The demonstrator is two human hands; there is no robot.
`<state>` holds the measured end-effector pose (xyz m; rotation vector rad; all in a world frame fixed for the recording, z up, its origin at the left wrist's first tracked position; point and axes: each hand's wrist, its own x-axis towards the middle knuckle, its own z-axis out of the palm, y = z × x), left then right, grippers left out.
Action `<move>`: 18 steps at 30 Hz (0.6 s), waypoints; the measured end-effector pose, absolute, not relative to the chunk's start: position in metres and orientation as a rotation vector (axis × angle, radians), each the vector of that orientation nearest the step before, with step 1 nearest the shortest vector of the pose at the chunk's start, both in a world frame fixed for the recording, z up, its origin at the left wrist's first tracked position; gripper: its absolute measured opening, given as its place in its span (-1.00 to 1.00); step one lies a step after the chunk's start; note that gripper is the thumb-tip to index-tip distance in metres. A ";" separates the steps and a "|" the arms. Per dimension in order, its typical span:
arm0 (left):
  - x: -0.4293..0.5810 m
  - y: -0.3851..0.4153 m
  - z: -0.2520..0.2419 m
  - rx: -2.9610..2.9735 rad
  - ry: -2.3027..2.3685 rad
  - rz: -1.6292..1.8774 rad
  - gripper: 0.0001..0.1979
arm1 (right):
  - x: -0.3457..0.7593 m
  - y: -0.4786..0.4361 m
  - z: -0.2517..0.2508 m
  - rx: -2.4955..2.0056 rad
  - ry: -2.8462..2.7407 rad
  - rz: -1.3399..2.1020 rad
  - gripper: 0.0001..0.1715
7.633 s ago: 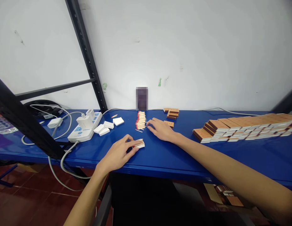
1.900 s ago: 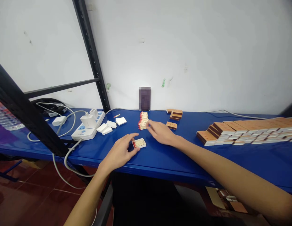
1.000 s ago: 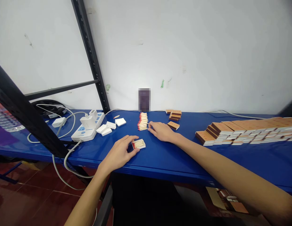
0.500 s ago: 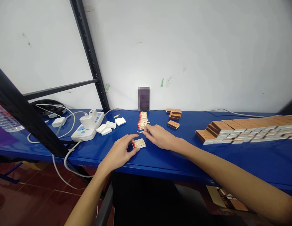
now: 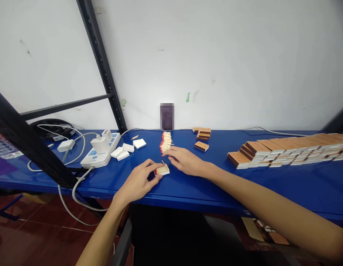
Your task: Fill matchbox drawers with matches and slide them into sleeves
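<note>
A small white tray (image 5: 167,171) of red-headed matches lies on the blue table, with thumb and fingers of my left hand (image 5: 140,179) around its left side. One match (image 5: 163,162) sticks up at the tray's back edge. My right hand (image 5: 185,159) is just behind and right of the tray, its fingertips at the near end of a row of loose matches (image 5: 166,140). The thumb and forefinger of that hand are apart, and I see nothing between them.
White trays (image 5: 123,151) and a power strip (image 5: 98,155) with cables sit on the left. Several matchboxes (image 5: 201,146) lie behind my right hand. A long stack of matchboxes (image 5: 271,149) fills the right. A black shelf post (image 5: 100,55) rises at the left.
My right fingers have let go of the match they held, which now rests at the tray. They have moved left to the loose matches. My left hand has closed in on the tray.
</note>
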<state>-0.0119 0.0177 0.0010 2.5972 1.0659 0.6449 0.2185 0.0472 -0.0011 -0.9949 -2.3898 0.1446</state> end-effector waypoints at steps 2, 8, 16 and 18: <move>-0.012 0.018 0.001 2.592 1.060 0.644 -0.67 | 0.221 0.050 -0.003 -1.014 -2.470 0.154 -0.62; -0.011 0.018 0.000 2.587 1.051 0.666 -0.71 | 0.222 0.056 -0.005 -1.023 -2.550 0.222 -0.74; -0.011 0.019 -0.003 2.486 1.121 0.755 -0.57 | 0.212 0.040 0.007 -0.999 -2.426 0.142 -0.71; -0.011 0.019 -0.002 2.468 1.122 0.761 -0.56 | 0.206 0.034 0.007 -0.950 -2.444 0.153 -0.71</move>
